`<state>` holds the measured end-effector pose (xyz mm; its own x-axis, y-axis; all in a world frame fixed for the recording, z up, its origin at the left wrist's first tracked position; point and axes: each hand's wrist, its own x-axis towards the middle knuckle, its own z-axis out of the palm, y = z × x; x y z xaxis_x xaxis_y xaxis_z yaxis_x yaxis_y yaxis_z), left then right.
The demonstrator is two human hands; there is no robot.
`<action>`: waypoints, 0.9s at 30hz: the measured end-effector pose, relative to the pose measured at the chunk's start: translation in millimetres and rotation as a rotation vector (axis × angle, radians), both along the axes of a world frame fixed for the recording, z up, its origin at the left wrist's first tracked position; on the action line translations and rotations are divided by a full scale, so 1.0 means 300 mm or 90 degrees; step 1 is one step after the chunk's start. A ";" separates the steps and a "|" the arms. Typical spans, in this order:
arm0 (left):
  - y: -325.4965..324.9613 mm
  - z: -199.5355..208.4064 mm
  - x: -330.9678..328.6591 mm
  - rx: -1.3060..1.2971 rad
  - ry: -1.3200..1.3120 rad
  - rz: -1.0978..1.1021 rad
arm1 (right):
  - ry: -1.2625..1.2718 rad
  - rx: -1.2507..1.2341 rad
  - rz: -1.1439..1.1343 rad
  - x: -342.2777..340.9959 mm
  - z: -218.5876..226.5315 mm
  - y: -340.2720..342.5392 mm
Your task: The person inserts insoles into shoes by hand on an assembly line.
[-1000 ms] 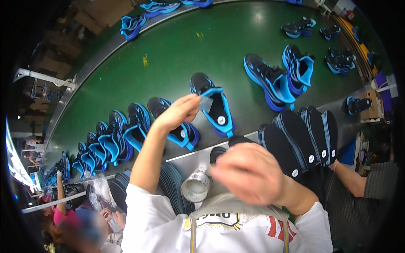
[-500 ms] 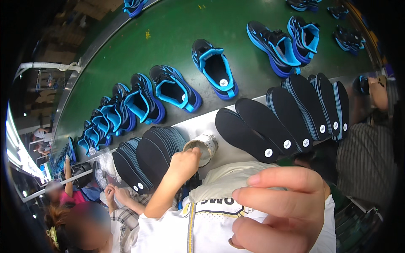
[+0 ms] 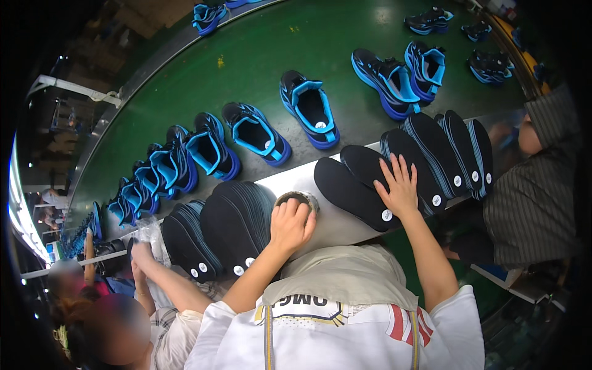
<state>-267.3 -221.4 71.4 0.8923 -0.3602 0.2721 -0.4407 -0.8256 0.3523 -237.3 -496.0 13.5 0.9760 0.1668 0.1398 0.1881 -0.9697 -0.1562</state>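
Note:
My left hand [image 3: 293, 225] reaches into the mouth of a round cup-like container [image 3: 313, 201] on the metal ledge. Its fingers are curled together, and the tips are hidden inside, so what they hold cannot be seen. My right hand [image 3: 399, 190] lies open, fingers spread, on a black insole [image 3: 364, 166] among the stacks right of the container. Each insole has a round white sticker at its heel. Left of the container stand further insole stacks [image 3: 234, 216], black with blue edges. Beyond the ledge, a black and blue sneaker [image 3: 310, 111] has an insole inside.
A row of similar sneakers [image 3: 209, 148] runs left along the green conveyor belt [image 3: 259, 55]. A pair [image 3: 385, 83] stands to the right, with more shoes farther off. One co-worker's arm [image 3: 176, 280] is at the left beside clear plastic; a person in striped clothing [image 3: 533, 209] is at the right.
My right hand has moved from close in front of me, forward onto the insoles, its fingers spreading. The left hand stays at the container, its fingers now over the opening. The view has shifted slightly.

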 end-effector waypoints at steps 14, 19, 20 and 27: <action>-0.066 0.016 0.020 0.001 -0.013 0.030 | 0.019 -0.020 -0.031 -0.005 -0.036 -0.039; -0.071 -0.026 0.034 0.024 -0.027 0.017 | 0.220 0.063 -0.038 0.018 -0.001 -0.055; -0.064 -0.047 0.040 -0.015 0.004 0.027 | 0.244 0.099 -0.013 0.020 0.025 -0.069; -0.106 -0.055 0.026 0.013 -0.013 0.191 | -0.024 0.209 -0.124 0.074 0.180 -0.356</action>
